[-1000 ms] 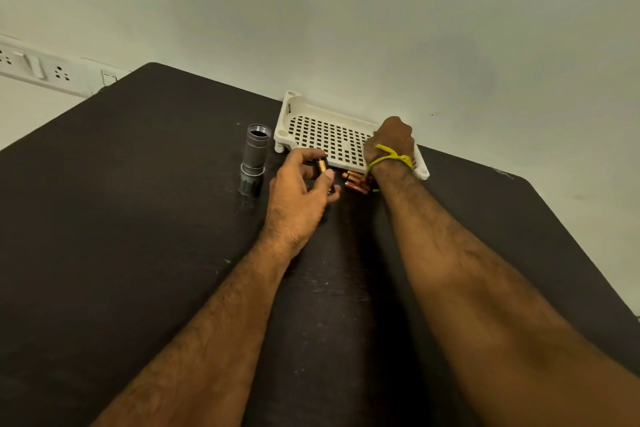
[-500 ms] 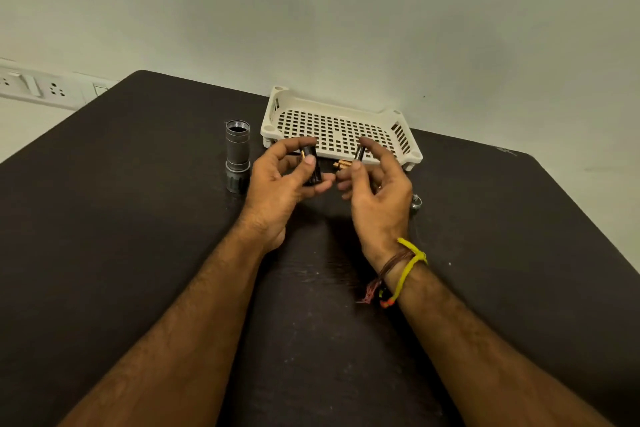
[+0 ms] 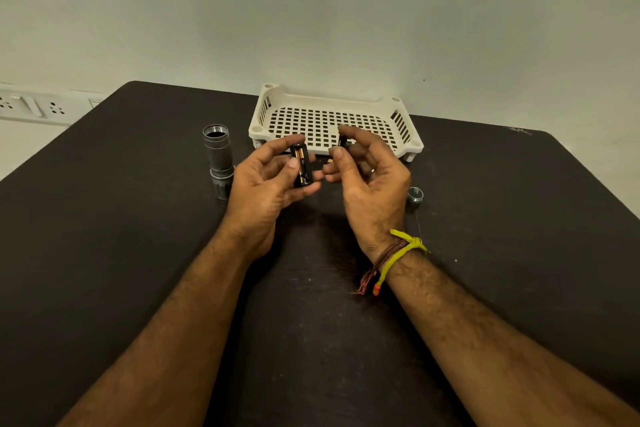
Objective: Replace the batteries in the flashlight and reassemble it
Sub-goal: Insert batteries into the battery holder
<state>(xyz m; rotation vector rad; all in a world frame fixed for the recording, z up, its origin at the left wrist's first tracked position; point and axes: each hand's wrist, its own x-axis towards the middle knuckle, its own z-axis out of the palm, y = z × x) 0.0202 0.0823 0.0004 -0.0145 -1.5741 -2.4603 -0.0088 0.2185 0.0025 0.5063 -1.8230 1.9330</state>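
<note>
Pale wall is filling the upper half of my view, and below it the dark counter [image 3: 138, 253] is carrying everything. I am watching the left hand [image 3: 268, 180] gripping the black battery holder [image 3: 301, 165] upright between thumb and fingers, with copper-coloured cells showing in its slots. Just beside it, the right hand [image 3: 367, 180] is pinching a single battery [image 3: 342, 141] between thumb and forefinger, raised above the counter and not touching the holder (a small gap is showing between them). Both hands are hovering in front of the white perforated tray [image 3: 332, 104]. To the left, the grey flashlight body [image 3: 218, 156] is standing upright with its open end up, well apart from the small tail cap [image 3: 415, 194] lying by the right wrist.
</note>
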